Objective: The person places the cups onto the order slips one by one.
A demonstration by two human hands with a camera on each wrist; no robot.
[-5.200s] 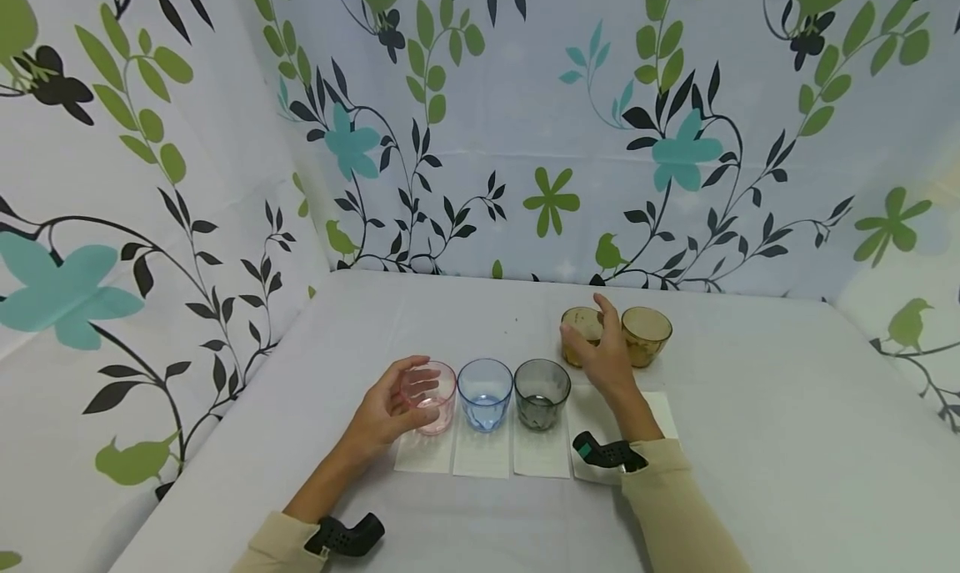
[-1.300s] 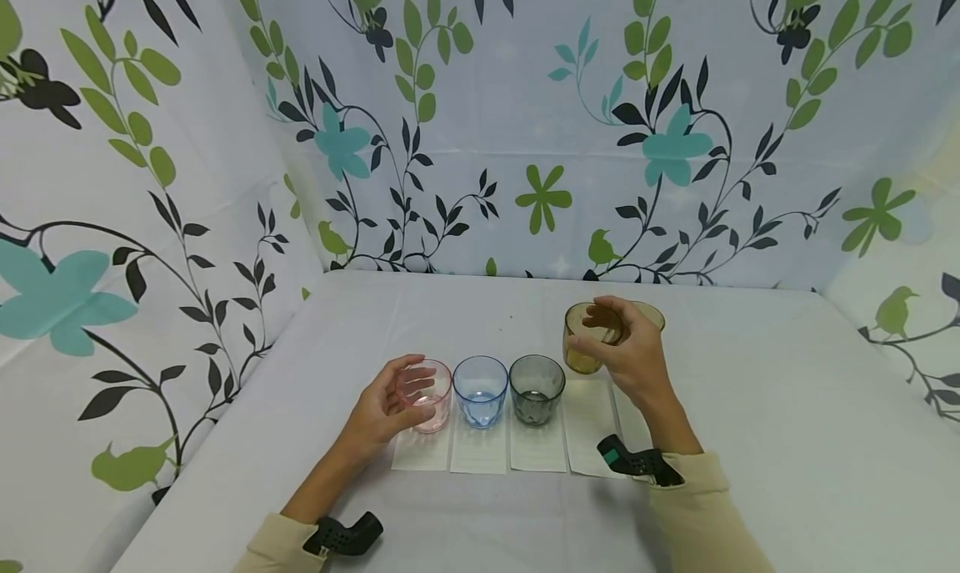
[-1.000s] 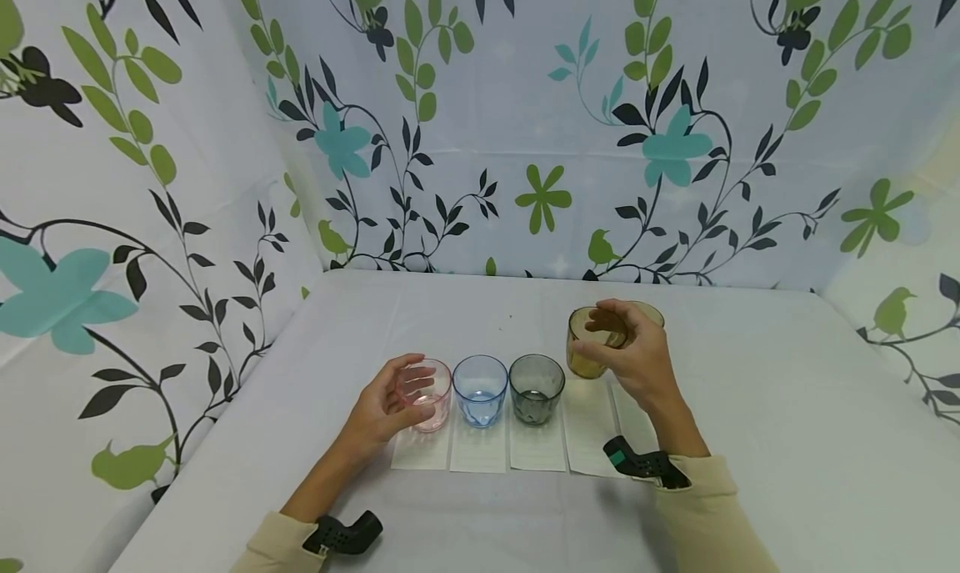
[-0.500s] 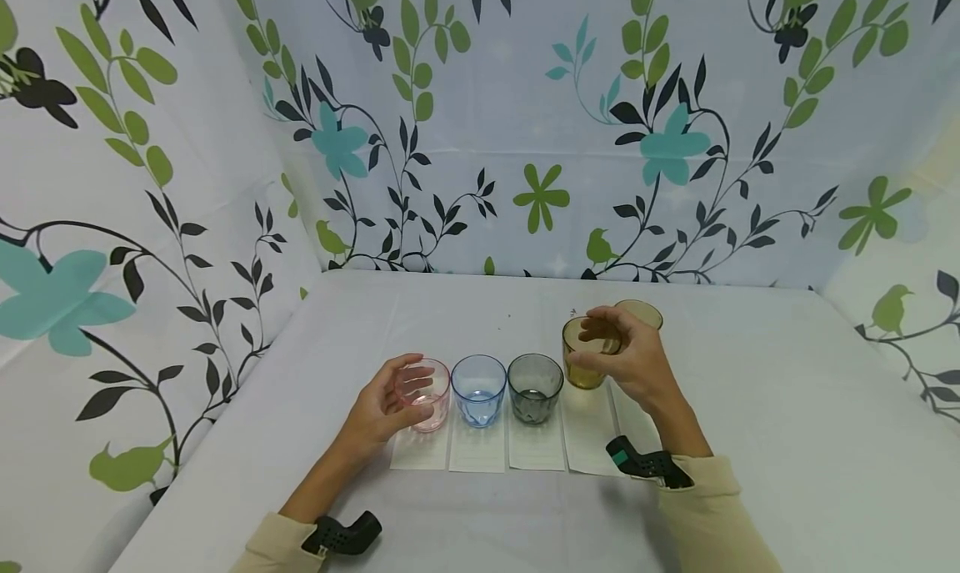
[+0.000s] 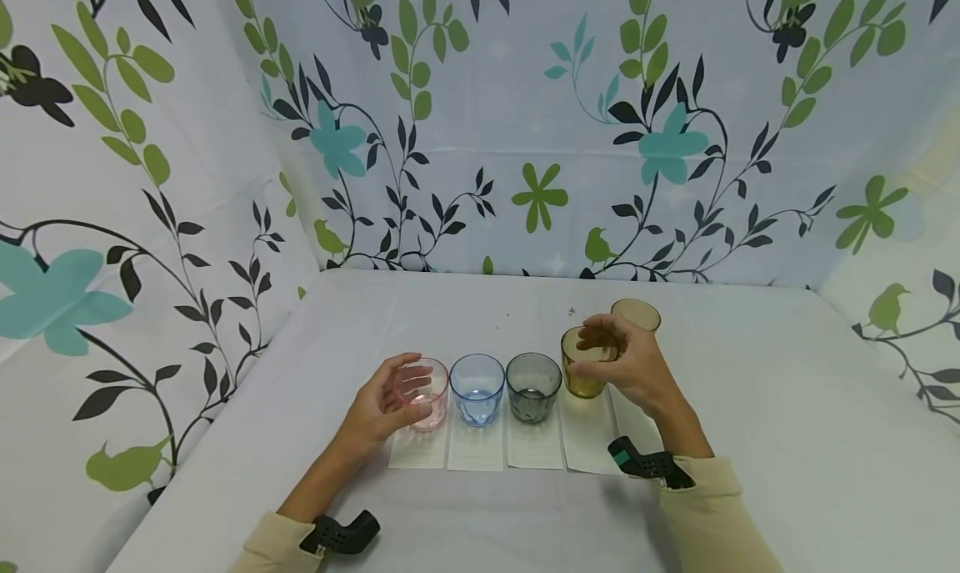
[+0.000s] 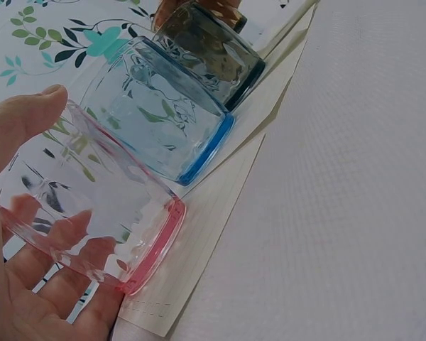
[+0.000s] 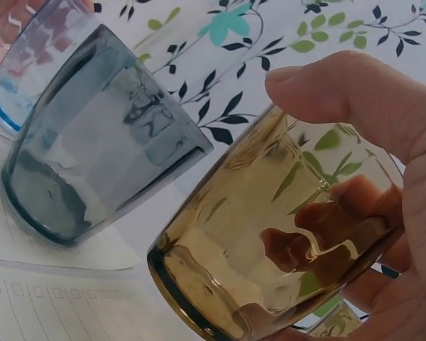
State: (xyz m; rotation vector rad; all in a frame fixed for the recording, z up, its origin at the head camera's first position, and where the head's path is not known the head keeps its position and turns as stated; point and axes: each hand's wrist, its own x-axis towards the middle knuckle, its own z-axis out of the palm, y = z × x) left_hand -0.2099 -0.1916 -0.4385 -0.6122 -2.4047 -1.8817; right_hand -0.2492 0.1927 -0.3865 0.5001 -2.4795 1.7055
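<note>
My left hand (image 5: 371,410) curls round a clear pink glass (image 5: 435,385), thumb in front and fingers behind. In the left wrist view the base of the pink glass (image 6: 160,245) is over a paper strip. Farther right my right hand (image 5: 637,369) grips an amber glass (image 5: 579,379), with the fingers seen through its wall in the right wrist view. The amber glass (image 7: 227,249) tilts in that view and shows its thick base. Between the two hands stand a blue glass (image 5: 477,389) and a smoky grey glass (image 5: 533,389), side by side.
Behind my right hand stands a second amber glass (image 5: 636,311), partly hidden. Pale paper strips (image 5: 476,456) lie in a row under the glasses, one partly covered by the right wrist. A patterned curtain (image 5: 450,139) hangs behind the white table (image 5: 787,423).
My right hand has taken hold of the amber glass and brought it nearer, off the back of the table to beside the grey glass. The left hand stays on the pink glass.
</note>
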